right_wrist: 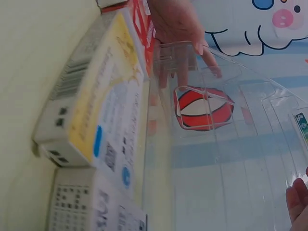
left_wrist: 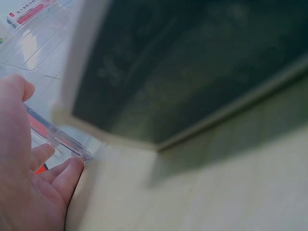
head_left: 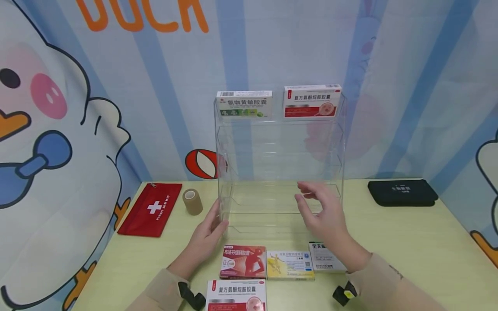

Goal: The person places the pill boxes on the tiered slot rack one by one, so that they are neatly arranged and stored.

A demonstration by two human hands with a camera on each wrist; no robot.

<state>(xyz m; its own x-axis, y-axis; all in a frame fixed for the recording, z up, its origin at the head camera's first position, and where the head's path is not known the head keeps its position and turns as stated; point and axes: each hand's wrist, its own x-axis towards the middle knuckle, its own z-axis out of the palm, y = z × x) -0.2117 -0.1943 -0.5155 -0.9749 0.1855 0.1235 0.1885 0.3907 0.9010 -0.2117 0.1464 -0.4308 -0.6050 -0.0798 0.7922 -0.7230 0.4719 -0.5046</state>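
A clear plastic tiered display rack (head_left: 282,151) stands upright on the table. My left hand (head_left: 208,239) holds its lower left side, with the thumb at the front edge and the fingers round the outer side. In the left wrist view, the panel's edge lies between the thumb and fingers of that hand (left_wrist: 29,159). My right hand (head_left: 323,211) is raised before the rack's lower right part, thumb and fingers apart with nothing between them. On the top tier sit a white-and-green medicine box (head_left: 244,104) at left and a white-and-red medicine box (head_left: 312,103) at right.
Before the rack lie a red medicine box (head_left: 243,262), a yellow-and-white box (head_left: 290,265), a dark-and-white box (head_left: 327,258) and another white-and-red box (head_left: 236,296). A red first aid pouch (head_left: 149,210) and tan tape roll (head_left: 193,202) are left; a black case (head_left: 402,193) is right.
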